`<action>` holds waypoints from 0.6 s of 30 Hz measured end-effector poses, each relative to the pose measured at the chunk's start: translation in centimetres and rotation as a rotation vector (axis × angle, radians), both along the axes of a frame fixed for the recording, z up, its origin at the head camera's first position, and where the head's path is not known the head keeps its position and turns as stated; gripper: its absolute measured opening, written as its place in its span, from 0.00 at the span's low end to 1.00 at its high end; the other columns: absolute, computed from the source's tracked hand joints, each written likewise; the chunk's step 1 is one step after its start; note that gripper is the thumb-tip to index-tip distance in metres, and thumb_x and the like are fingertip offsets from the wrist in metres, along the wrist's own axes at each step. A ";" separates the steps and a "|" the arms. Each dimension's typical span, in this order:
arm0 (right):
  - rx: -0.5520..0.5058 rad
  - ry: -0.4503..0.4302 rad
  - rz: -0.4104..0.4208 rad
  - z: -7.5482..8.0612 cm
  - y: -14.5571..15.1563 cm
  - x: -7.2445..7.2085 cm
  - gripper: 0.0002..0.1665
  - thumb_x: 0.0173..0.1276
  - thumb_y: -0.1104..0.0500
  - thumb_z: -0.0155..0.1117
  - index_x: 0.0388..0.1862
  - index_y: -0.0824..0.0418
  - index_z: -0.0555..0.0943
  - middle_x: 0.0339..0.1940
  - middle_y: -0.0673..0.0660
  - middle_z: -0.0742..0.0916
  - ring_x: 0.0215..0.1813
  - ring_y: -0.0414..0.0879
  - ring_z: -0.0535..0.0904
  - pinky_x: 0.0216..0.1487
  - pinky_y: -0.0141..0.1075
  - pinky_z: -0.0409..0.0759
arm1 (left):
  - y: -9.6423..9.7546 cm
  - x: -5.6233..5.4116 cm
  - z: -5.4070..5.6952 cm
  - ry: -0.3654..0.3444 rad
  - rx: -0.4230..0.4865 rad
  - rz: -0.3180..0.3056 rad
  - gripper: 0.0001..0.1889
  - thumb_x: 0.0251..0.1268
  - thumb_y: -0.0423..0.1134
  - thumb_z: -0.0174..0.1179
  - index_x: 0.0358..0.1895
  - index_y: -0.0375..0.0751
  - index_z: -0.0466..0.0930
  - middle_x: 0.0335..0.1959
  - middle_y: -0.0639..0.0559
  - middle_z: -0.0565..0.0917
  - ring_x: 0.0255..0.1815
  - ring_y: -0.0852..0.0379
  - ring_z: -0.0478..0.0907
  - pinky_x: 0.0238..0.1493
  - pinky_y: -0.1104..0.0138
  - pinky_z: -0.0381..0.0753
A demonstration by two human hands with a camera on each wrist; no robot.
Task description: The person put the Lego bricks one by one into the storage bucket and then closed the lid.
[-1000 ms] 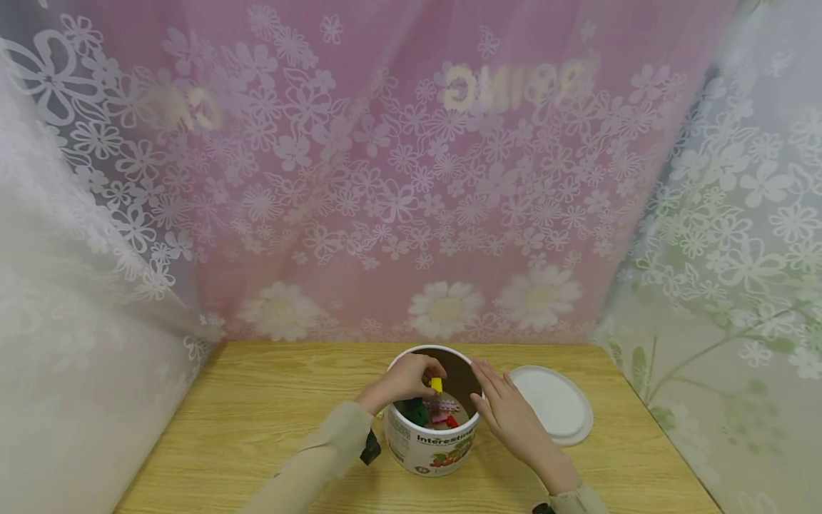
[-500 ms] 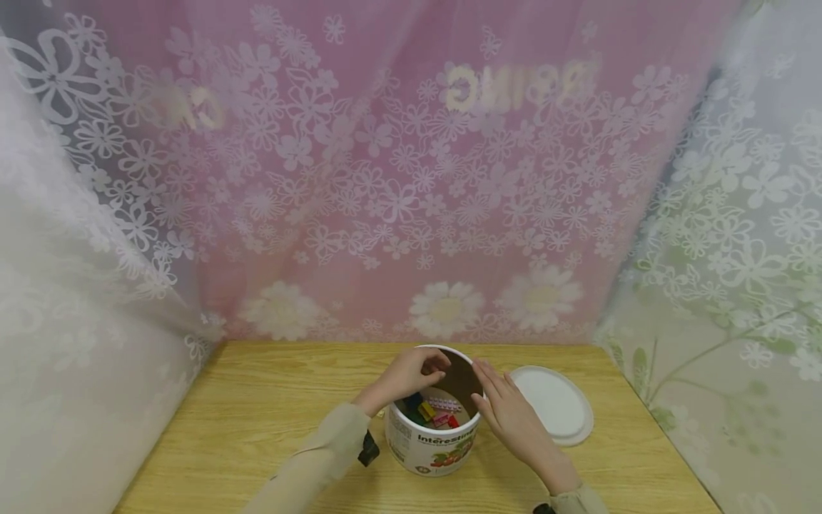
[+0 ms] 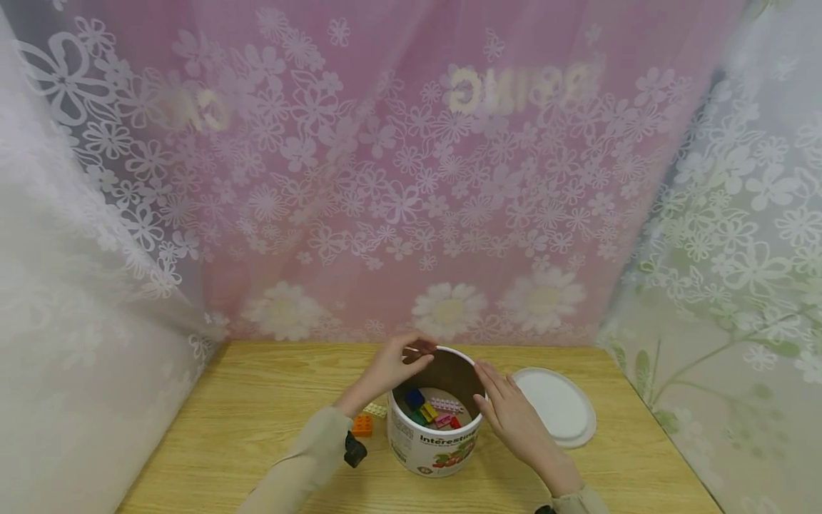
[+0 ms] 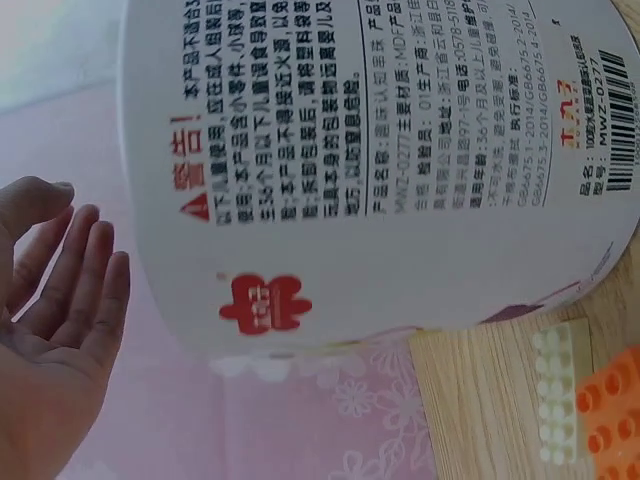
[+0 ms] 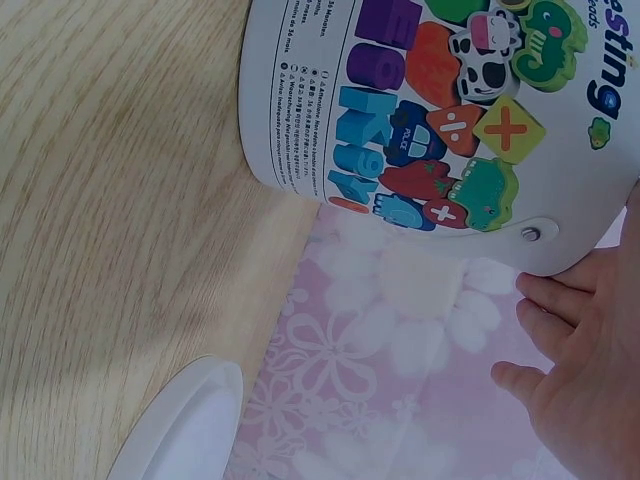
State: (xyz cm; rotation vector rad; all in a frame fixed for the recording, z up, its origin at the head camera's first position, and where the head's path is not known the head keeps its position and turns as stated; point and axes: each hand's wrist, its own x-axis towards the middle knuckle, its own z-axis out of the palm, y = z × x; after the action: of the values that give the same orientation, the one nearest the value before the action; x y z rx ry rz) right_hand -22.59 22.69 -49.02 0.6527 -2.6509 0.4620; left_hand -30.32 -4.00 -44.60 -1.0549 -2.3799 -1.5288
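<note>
A white round bucket (image 3: 430,451) with printed pictures stands on the wooden table, its top uncovered. Inside lie several toy building bricks, among them a yellow brick (image 3: 428,412), a dark blue brick (image 3: 414,398) and a pink brick (image 3: 444,405). My left hand (image 3: 398,364) hovers over the bucket's left rim, fingers loosely bent with nothing between them; the left wrist view shows that left hand (image 4: 60,320) beside the bucket wall. Against the right side of the rim rests my right hand (image 3: 514,414), its fingers straight.
Left of the bucket, an orange brick (image 3: 362,426) and a pale yellow brick (image 3: 375,410) lie on the table (image 3: 257,414). A white round lid (image 3: 555,405) lies at the right. Patterned curtains (image 3: 411,214) hang behind and at both sides.
My left hand let the yellow brick drop into the bucket, then drew back up and left to the rim. The orange brick came into view. My right hand stayed at the rim.
</note>
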 end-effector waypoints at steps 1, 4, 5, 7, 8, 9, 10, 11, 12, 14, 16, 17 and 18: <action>0.003 0.001 -0.001 0.0 0.0 0.0 0.35 0.79 0.53 0.56 0.79 0.64 0.62 0.79 0.60 0.68 0.79 0.55 0.62 0.77 0.57 0.57 | -0.3 0.0 0.0 0.003 0.022 0.008 0.12 0.71 0.34 0.64 0.55 0.42 0.83 0.50 0.44 0.87 0.49 0.51 0.85 0.53 0.56 0.85; 0.001 0.015 0.000 0.0 0.0 0.0 0.35 0.79 0.53 0.58 0.79 0.65 0.63 0.79 0.59 0.68 0.78 0.55 0.63 0.77 0.57 0.57 | -1.3 0.0 0.0 0.021 0.065 0.056 0.13 0.70 0.33 0.65 0.56 0.42 0.83 0.51 0.46 0.87 0.50 0.51 0.85 0.53 0.55 0.85; -0.001 0.025 0.003 0.0 0.0 0.0 0.35 0.78 0.54 0.58 0.79 0.65 0.63 0.78 0.60 0.69 0.78 0.55 0.64 0.76 0.57 0.58 | -1.6 0.0 -0.1 0.022 0.072 0.073 0.14 0.70 0.33 0.65 0.56 0.43 0.83 0.51 0.47 0.87 0.50 0.51 0.84 0.54 0.56 0.85; -0.005 0.036 0.007 0.0 0.0 0.0 0.35 0.78 0.54 0.59 0.78 0.65 0.64 0.78 0.60 0.69 0.78 0.55 0.64 0.76 0.58 0.59 | -2.4 0.1 -0.3 0.010 0.083 0.112 0.14 0.70 0.34 0.65 0.57 0.44 0.83 0.51 0.50 0.86 0.51 0.53 0.84 0.54 0.58 0.85; -0.008 0.039 0.009 0.0 0.0 0.0 0.35 0.78 0.54 0.59 0.78 0.66 0.64 0.78 0.60 0.69 0.78 0.56 0.65 0.75 0.58 0.59 | -2.8 0.1 -0.4 0.006 0.088 0.126 0.14 0.70 0.34 0.65 0.57 0.43 0.83 0.52 0.51 0.86 0.51 0.54 0.83 0.54 0.59 0.84; -0.007 0.041 0.011 0.0 0.0 0.0 0.35 0.78 0.54 0.59 0.78 0.66 0.64 0.78 0.61 0.70 0.77 0.56 0.65 0.75 0.59 0.59 | -3.1 0.1 -0.6 0.000 0.094 0.136 0.15 0.70 0.35 0.65 0.58 0.42 0.83 0.52 0.50 0.86 0.52 0.54 0.83 0.55 0.59 0.84; -0.006 0.039 0.012 0.0 0.0 0.0 0.35 0.78 0.54 0.59 0.78 0.66 0.64 0.78 0.61 0.70 0.77 0.56 0.65 0.75 0.59 0.59 | -3.5 0.1 -0.7 -0.010 0.104 0.140 0.15 0.71 0.35 0.65 0.58 0.41 0.82 0.52 0.48 0.86 0.52 0.53 0.83 0.55 0.58 0.84; -0.003 0.039 0.013 0.0 0.0 0.0 0.35 0.79 0.53 0.58 0.78 0.67 0.64 0.78 0.61 0.70 0.77 0.56 0.65 0.75 0.59 0.59 | -3.9 0.2 -0.8 -0.017 0.112 0.147 0.15 0.71 0.35 0.65 0.58 0.41 0.82 0.53 0.47 0.86 0.52 0.52 0.83 0.55 0.57 0.84; -0.005 0.031 0.013 0.0 0.0 0.0 0.35 0.79 0.53 0.57 0.78 0.66 0.64 0.78 0.61 0.69 0.78 0.56 0.64 0.76 0.59 0.59 | -4.2 0.3 -0.9 -0.028 0.123 0.152 0.15 0.70 0.35 0.65 0.58 0.40 0.82 0.53 0.46 0.86 0.52 0.51 0.83 0.56 0.55 0.84; -0.001 0.024 0.011 0.0 0.0 0.0 0.35 0.80 0.51 0.55 0.78 0.66 0.63 0.78 0.61 0.69 0.78 0.56 0.64 0.76 0.59 0.59 | -5.0 0.4 -1.3 -0.045 0.144 0.158 0.16 0.70 0.34 0.65 0.59 0.39 0.81 0.54 0.43 0.85 0.53 0.49 0.83 0.56 0.52 0.83; -0.005 0.021 0.012 0.0 0.0 0.0 0.35 0.80 0.51 0.55 0.78 0.66 0.63 0.78 0.61 0.69 0.78 0.56 0.64 0.76 0.60 0.59 | -5.7 0.6 -1.7 -0.068 0.151 0.173 0.17 0.69 0.34 0.65 0.59 0.41 0.82 0.55 0.44 0.85 0.54 0.48 0.82 0.57 0.51 0.83; -0.008 0.023 0.014 0.0 0.0 0.0 0.35 0.80 0.51 0.55 0.78 0.66 0.64 0.78 0.61 0.69 0.78 0.56 0.64 0.76 0.60 0.59 | -6.0 0.7 -1.9 -0.078 0.152 0.182 0.17 0.69 0.34 0.66 0.59 0.41 0.82 0.55 0.44 0.85 0.54 0.48 0.82 0.57 0.50 0.83; -0.012 0.023 0.015 0.0 0.0 0.0 0.35 0.80 0.51 0.55 0.78 0.66 0.64 0.78 0.61 0.69 0.78 0.56 0.64 0.75 0.60 0.59 | -6.3 0.9 -2.1 -0.090 0.154 0.188 0.17 0.69 0.35 0.66 0.59 0.41 0.82 0.55 0.43 0.85 0.55 0.48 0.82 0.57 0.49 0.82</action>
State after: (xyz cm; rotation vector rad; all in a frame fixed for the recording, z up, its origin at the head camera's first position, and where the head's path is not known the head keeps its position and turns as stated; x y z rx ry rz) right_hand -22.62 22.68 -49.00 0.6708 -2.6217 0.4721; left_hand -29.45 -10.34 -46.72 -0.7235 -2.2967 -1.6899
